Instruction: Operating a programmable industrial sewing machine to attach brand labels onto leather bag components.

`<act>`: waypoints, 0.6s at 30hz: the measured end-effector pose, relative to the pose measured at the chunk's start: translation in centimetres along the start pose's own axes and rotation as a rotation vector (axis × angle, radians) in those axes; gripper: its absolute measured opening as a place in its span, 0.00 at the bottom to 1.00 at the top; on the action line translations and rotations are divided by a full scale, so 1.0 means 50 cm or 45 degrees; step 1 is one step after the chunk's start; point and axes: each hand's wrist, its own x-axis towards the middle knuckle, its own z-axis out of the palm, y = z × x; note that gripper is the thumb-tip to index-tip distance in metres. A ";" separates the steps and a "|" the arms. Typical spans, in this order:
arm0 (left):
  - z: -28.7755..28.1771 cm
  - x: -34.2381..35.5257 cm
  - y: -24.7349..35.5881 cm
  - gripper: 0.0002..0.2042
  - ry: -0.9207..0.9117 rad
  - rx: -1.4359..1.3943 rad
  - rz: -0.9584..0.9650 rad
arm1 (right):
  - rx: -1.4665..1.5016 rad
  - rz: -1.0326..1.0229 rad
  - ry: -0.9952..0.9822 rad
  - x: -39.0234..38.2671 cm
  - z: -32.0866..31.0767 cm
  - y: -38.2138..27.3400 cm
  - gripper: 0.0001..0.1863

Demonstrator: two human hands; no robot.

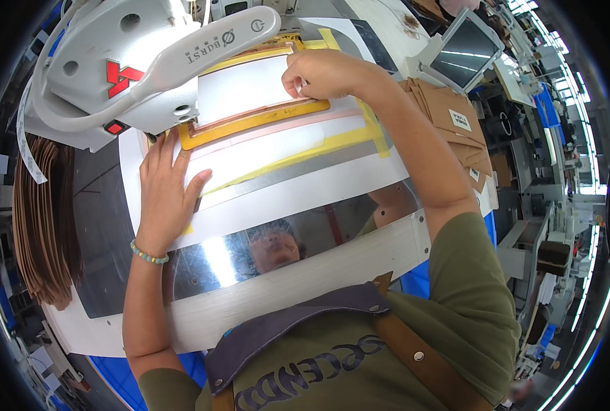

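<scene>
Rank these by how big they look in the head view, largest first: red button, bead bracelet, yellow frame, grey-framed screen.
1. yellow frame, judged by its whole outline
2. grey-framed screen
3. bead bracelet
4. red button

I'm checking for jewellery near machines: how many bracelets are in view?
1: a beaded bracelet, on the wrist of the left hand. None shows at the right hand.
</scene>
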 end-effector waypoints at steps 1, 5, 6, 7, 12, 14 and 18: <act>0.000 0.000 -0.001 0.32 -0.011 0.025 0.008 | -0.045 -0.039 0.016 0.000 0.003 -0.001 0.09; 0.007 -0.003 -0.005 0.32 0.008 0.039 0.014 | -0.510 -0.109 0.221 0.003 0.044 -0.005 0.10; 0.009 -0.003 -0.006 0.32 0.027 0.028 0.018 | -0.587 -0.115 0.259 0.005 0.051 -0.006 0.10; 0.011 -0.003 -0.006 0.33 0.036 0.007 0.011 | -0.663 -0.121 0.300 0.005 0.055 -0.009 0.10; 0.017 -0.003 -0.006 0.36 0.078 -0.035 -0.037 | 0.310 -0.443 1.077 -0.105 0.010 -0.041 0.09; 0.016 -0.005 -0.008 0.36 0.075 -0.086 -0.043 | 0.407 -0.410 1.431 -0.232 -0.030 -0.064 0.09; 0.011 -0.006 -0.011 0.35 0.075 -0.105 -0.025 | 0.452 -1.179 1.977 -0.448 -0.100 -0.148 0.11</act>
